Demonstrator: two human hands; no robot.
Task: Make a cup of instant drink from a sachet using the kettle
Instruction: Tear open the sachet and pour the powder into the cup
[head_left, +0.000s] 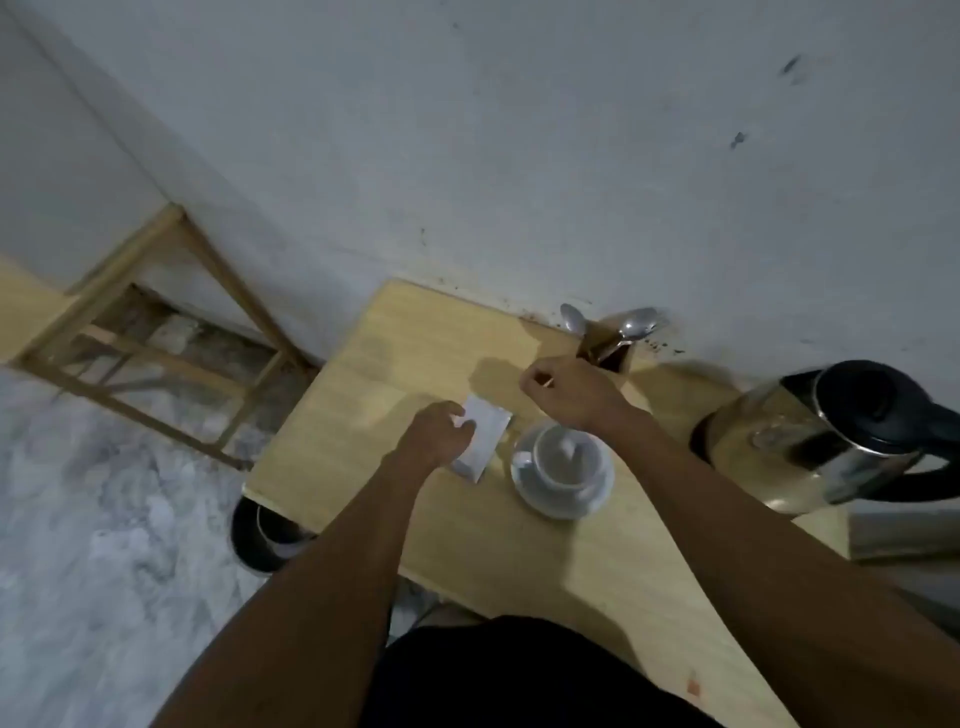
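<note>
While the left hand (439, 434) pinches the white sachet (485, 441), the right hand (563, 387) hovers with fingertips pressed together beyond the cup (563, 460). Judging by this, pouring powder and water from the kettle (826, 436) remains.

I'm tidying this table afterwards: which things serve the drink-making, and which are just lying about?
For the job: white paper sachet in left hand; white cup on white saucer; steel kettle with black lid; metal spoons in wooden holder.

Lying about: wooden folding frame; black round bin.

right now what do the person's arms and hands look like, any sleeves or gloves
Both arms are bare from as far up as the view shows, with no sleeves. The left hand and right hand wear no gloves, and no watch or rings are visible, though the picture is somewhat blurred.
</note>
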